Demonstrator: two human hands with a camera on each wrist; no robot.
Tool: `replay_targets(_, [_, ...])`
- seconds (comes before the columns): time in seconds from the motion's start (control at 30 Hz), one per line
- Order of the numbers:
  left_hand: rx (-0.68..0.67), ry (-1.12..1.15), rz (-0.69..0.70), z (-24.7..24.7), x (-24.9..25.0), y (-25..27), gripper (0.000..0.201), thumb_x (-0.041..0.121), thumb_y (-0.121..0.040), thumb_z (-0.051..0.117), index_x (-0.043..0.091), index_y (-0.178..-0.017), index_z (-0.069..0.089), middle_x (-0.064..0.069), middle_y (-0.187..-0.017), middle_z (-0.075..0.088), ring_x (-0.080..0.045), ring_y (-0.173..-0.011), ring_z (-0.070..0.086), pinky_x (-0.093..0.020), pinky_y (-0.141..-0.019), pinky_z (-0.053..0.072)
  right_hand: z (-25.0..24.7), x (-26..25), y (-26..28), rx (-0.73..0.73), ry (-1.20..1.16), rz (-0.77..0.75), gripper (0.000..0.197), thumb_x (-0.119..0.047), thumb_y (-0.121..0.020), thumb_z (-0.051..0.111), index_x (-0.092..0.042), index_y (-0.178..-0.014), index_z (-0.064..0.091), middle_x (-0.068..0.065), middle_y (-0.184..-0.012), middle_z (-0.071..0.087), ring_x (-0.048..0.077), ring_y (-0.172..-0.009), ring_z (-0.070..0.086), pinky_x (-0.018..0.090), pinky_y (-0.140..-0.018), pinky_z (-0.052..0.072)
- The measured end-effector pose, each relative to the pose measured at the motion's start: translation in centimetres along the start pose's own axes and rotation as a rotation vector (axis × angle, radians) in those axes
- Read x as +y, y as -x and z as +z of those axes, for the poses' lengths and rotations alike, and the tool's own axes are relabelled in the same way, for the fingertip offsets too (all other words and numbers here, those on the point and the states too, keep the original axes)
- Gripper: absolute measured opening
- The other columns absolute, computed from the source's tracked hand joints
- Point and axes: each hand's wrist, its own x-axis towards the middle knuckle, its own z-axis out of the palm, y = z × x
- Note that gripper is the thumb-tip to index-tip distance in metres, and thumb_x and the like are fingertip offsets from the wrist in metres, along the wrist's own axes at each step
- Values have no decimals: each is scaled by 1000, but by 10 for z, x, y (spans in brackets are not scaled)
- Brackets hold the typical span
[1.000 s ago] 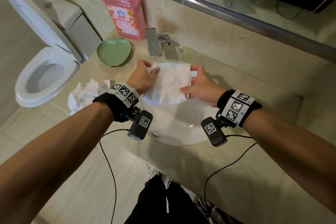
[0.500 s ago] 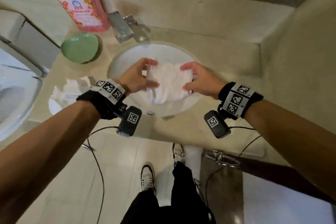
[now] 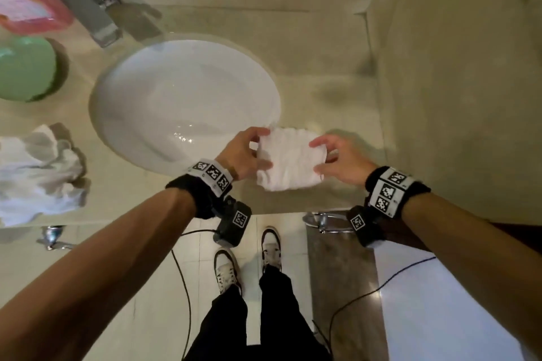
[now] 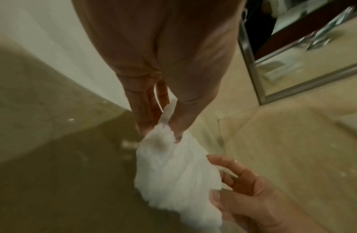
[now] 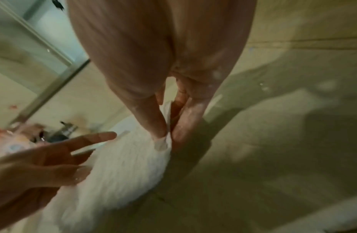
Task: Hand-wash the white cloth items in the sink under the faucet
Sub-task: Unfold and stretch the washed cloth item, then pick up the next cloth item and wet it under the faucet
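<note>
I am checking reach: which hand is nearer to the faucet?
Left. The left hand grips the cloth on the side toward the faucet; the right hand is farther.

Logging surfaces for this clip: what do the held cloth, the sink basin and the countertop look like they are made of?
Cloth, pinched by left hand and right hand: soft, nubby white fabric, probably terry cotton.
Sink basin: glossy white, likely glazed ceramic; it shows highlights and water glints.
Countertop: beige, faintly mottled, smooth; stone or stone-look, unclear which.
</note>
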Motion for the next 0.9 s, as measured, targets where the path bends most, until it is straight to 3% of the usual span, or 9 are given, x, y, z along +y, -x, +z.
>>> replay_targets(0.07, [-17, -121, -76, 8, -11, -7, 79, 7, -70, 86, 21, -137, 47, -7, -125, 56, -23, -98, 64, -36, -84, 56, 10, 15, -6, -32, 60, 8, 50, -3, -79, 78, -29, -117, 59, -3, -100, 62, 14, -84, 62, 11, -63, 49])
replay_targets(0.1, [-7, -182, -95, 12, -14, -9, 80, 11, -67, 88, 22, -136, 49, -7, -123, 58, -23, -99, 63, -35, -87, 55, 12, 19, -8, -27, 107, 5, 50, -5, -78, 80, -32, -115, 58, -8, -97, 61, 10, -83, 62, 10, -63, 45])
replay_targets(0.2, [22, -299, -123, 15, -13, -12, 81, 20, -62, 91, 27, -132, 52, -3, -118, 57, -25, -104, 61, -40, -92, 55, 9, 22, -16, -15, 234, 7, 50, -11, -74, 84, -34, -111, 60, -4, -89, 61, 12, -77, 60, 18, -62, 45])
replay_targets(0.33, [-71, -458, -84, 5, -5, -13, 72, 29, -70, 86, 31, -134, 53, 4, -114, 58, -18, -104, 59, -33, -98, 49, -9, 2, -25, -153, 530, 33, 38, -28, -78, 80, -33, -110, 59, -6, -84, 58, 10, -72, 55, 24, -59, 38])
replay_targets(0.47, [-81, -396, -112, -37, 2, 1, 35, 29, -86, 73, 27, -119, 63, 3, -106, 67, -13, -86, 64, -27, -80, 51, -15, -54, -35, -77, 817, -50, 13, -40, -90, 66, -27, -88, 69, -7, -88, 68, 11, -77, 59, 26, -65, 41])
replay_targets(0.57, [49, -367, -125, -86, 3, 31, 20, 28, -90, 68, 25, -109, 66, 3, -99, 72, -12, -80, 66, -25, -76, 49, 6, -113, -46, -49, 770, -232, 15, -43, -87, 66, -28, -83, 67, -10, -78, 65, 12, -74, 59, 27, -63, 40])
replay_targets(0.7, [284, -390, -233, -164, -20, 93, 16, 29, -92, 62, 27, -108, 64, 3, -108, 70, -13, -91, 68, -30, -85, 52, 73, -201, -58, -214, 544, -406, 11, -41, -86, 67, -31, -85, 66, -12, -78, 64, 6, -73, 60, 21, -61, 40])
replay_targets(0.77, [436, -478, -366, -196, -46, 126, 21, 27, -92, 60, 26, -112, 61, -1, -118, 65, -20, -106, 63, -35, -95, 48, 115, -237, -65, -316, 486, -460, 8, -38, -87, 66, -31, -86, 67, -10, -80, 65, 5, -71, 62, 21, -61, 41])
replay_targets(0.9, [714, -625, -596, -239, -108, 170, 50, 33, -86, 65, 17, -130, 48, -11, -131, 42, -33, -116, 52, -43, -91, 47, 206, -281, -89, -450, 475, -518, 6, -34, -86, 67, -29, -88, 69, -10, -79, 66, 5, -69, 62, 16, -58, 43])
